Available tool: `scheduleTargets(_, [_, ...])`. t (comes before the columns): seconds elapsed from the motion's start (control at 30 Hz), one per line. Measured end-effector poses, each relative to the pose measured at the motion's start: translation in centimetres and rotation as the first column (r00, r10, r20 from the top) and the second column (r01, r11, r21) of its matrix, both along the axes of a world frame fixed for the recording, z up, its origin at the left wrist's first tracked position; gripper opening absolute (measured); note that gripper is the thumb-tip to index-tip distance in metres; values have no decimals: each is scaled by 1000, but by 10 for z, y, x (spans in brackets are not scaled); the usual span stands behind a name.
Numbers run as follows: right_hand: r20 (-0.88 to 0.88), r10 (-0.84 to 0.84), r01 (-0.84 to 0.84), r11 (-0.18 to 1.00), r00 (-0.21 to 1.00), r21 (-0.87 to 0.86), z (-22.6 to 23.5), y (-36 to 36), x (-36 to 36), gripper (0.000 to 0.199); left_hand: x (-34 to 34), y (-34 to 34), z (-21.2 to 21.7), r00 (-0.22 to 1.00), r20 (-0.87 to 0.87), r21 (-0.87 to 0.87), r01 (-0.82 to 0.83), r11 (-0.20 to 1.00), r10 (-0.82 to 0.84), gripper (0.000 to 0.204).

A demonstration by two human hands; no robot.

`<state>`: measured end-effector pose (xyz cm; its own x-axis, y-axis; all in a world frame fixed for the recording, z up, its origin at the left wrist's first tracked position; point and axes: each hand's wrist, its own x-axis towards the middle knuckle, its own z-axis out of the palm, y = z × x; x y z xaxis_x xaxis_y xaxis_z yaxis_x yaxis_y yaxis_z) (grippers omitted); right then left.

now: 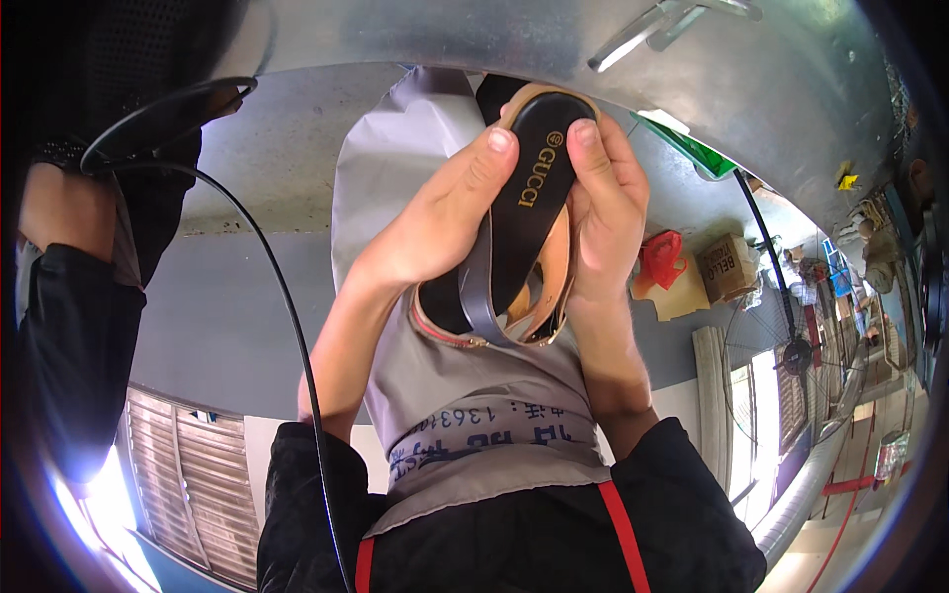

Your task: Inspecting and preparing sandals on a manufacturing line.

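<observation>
Head view: both hands were up close to the camera, wrapped around a black sandal (524, 212) with a tan edge and dark straps. The left hand (440, 222) gripped its left side, thumb pressed on the sole, while the right hand (603, 212) clasped the right side the same way. The sandal sat between them over a grey bag (474, 395). A black cable (287, 296) looped down on the left.

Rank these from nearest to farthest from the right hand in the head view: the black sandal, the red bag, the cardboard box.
1. Black sandal: gripped by the right hand.
2. Red bag: just right of that hand.
3. Cardboard box: farther right, past the bag.
</observation>
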<state>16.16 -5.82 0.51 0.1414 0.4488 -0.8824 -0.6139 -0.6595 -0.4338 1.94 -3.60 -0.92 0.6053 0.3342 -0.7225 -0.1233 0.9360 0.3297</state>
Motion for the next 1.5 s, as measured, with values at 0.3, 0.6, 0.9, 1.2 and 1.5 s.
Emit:
scheduleTargets(0.3, [-98,-119,122,992,988,24,4,-2,-23,41,-23,41,4,964,-9,-30,267,963,-267,53])
scheduleTargets(0.6, [-193,-316,335,939,929,74,9,3,-50,39,-39,87,-5,815,-23,-16,579,815,-579,55])
scheduleTargets(0.9, [-163,-458,466,884,874,17,12,6,-59,34,-39,89,-9,829,27,-46,559,828,-558,58])
scheduleTargets(1.2, [-160,-200,218,970,967,106,17,-12,-23,28,-39,46,-6,946,63,-112,324,939,-319,62])
scheduleTargets(1.5, [-16,-265,237,833,964,500,38,-17,65,26,-61,33,-7,885,409,142,179,974,-222,76])
